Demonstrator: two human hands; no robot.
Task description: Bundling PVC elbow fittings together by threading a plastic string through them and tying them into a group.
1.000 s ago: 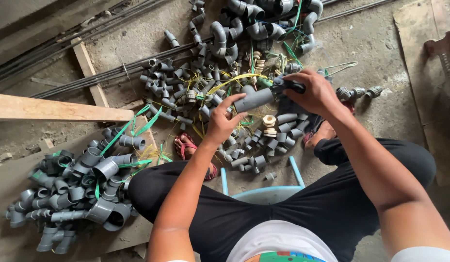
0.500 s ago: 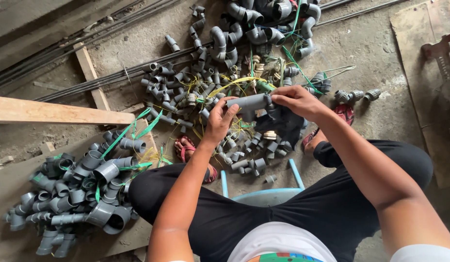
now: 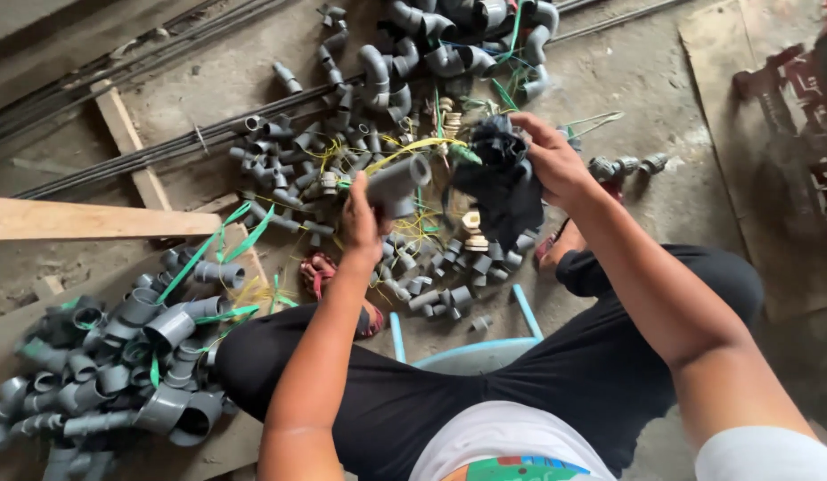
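Note:
My left hand (image 3: 364,224) grips a short grey plastic pipe fitting (image 3: 397,182), held above a pile of small grey fittings (image 3: 431,267) on the concrete floor. My right hand (image 3: 552,158) holds a crumpled black cloth or bag (image 3: 501,187) just right of the fitting; the cloth hangs down over the pile. The two hands are a small gap apart. I sit on a low light-blue stool (image 3: 471,352) with knees spread, in black trousers.
A heap of larger grey elbows and couplings tied with green straps (image 3: 119,365) lies at the lower left. More bends (image 3: 449,44) lie at the top. A wooden plank (image 3: 84,218) and steel rods (image 3: 146,156) cross the left. Red tool parts (image 3: 797,98) sit at the right.
My right hand has let go of the pipe fitting's end and drawn off to the right with the black cloth. The left hand keeps the fitting, now tilted upward.

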